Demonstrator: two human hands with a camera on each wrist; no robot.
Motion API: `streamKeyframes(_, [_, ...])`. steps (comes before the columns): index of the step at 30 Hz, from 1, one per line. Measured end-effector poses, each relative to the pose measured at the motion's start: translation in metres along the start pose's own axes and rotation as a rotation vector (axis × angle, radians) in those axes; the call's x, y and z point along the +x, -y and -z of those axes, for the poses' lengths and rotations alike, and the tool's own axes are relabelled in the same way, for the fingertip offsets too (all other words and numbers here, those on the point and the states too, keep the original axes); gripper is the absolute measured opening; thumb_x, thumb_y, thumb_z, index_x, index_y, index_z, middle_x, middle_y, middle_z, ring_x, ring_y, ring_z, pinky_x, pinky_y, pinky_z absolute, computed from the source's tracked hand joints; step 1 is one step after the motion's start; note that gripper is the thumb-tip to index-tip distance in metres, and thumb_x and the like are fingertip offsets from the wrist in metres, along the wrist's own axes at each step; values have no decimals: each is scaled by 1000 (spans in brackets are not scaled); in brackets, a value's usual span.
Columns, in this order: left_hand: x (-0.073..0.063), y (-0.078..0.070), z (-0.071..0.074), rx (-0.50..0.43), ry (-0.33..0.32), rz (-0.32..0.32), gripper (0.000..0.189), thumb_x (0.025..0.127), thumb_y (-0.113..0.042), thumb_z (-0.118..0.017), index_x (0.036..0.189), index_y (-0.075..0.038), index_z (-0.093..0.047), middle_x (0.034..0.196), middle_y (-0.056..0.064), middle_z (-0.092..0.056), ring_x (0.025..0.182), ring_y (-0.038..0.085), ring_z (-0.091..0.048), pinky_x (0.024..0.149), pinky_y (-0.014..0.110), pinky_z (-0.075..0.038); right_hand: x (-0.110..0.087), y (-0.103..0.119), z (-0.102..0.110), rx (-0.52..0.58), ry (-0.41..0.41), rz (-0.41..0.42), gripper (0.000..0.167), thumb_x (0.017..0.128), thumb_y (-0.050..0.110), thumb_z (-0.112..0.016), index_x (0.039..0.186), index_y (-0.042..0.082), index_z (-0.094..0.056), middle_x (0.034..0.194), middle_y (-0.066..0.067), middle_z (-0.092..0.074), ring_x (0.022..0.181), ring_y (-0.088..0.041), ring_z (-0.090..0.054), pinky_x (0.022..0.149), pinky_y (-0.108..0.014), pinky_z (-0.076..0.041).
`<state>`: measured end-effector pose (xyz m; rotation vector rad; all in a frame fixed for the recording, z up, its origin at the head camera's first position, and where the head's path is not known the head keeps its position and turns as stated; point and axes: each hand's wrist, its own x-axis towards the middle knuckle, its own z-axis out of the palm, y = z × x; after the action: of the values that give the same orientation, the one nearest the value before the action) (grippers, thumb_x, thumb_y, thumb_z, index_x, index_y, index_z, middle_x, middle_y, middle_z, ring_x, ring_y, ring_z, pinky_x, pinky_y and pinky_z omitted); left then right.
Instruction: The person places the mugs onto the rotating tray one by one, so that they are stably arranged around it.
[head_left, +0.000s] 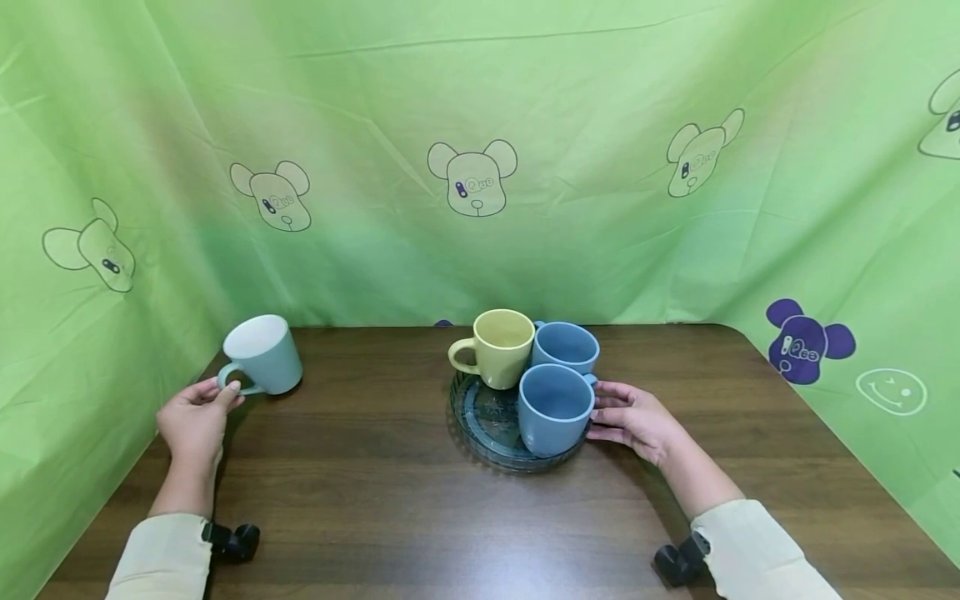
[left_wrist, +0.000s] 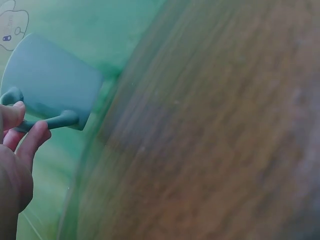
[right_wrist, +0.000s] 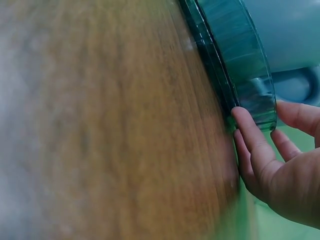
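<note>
At the left, my left hand point(head_left: 197, 417) pinches the handle of a light blue mug point(head_left: 277, 358) with a white inside. The mug leans slightly; whether its base touches the table I cannot tell. My right hand point(head_left: 633, 421) reaches to the right side of a round glass tray point(head_left: 487, 446), its extended fingers point(right_wrist: 252, 132) touching the tray's edge. On that tray stand a yellow mug point(head_left: 504, 350), a blue mug point(head_left: 566, 346) at the back and another blue mug point(head_left: 555, 412) in front. The front mug's handle is close to my right fingers and partly hidden.
Under everything is a brown wooden table point(head_left: 360, 500). A green cloth point(head_left: 360, 100) printed with bear heads hangs behind and along both sides. Wood surface lies between the light blue mug and the tray. Each wrist wears a black camera point(head_left: 238, 543).
</note>
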<state>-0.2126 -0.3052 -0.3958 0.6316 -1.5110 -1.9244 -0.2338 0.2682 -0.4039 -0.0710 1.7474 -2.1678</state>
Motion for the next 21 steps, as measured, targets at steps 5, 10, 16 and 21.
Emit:
streamKeyframes(5, [-2,1,-1,-15,8,-7,17,77,13,-74,87,0,-70,76,2,-59,62,7,-66,61,20,-60,-1,0,-1,-18,-4,9,57,87,-16,-53,139,-12,-28,107,-7,-59,91,-18,-65,82,-43,-60])
streamKeyframes(10, [-7,1,-4,-32,24,-31,22,76,16,-73,80,-5,-70,74,2,-59,62,7,-65,60,21,-60,-3,-1,-4,-31,-27,12,65,87,-16,-54,142,-16,-19,107,-6,-59,91,-18,-65,83,-44,-60])
streamKeyframes(16, [-12,1,-7,-18,42,-53,21,76,17,-73,82,-3,-71,73,3,-59,60,7,-65,59,21,-60,-6,-2,-7,-25,-51,16,64,87,-16,-55,141,-15,-21,105,-7,-60,89,-17,-66,83,-45,-60])
streamKeyframes(21, [-14,2,-8,3,48,-46,18,76,16,-73,85,1,-71,74,3,-58,59,7,-66,60,21,-60,-7,-3,-10,-22,-61,16,64,87,-16,-55,141,-15,-21,106,-8,-58,88,-17,-65,83,-45,-60])
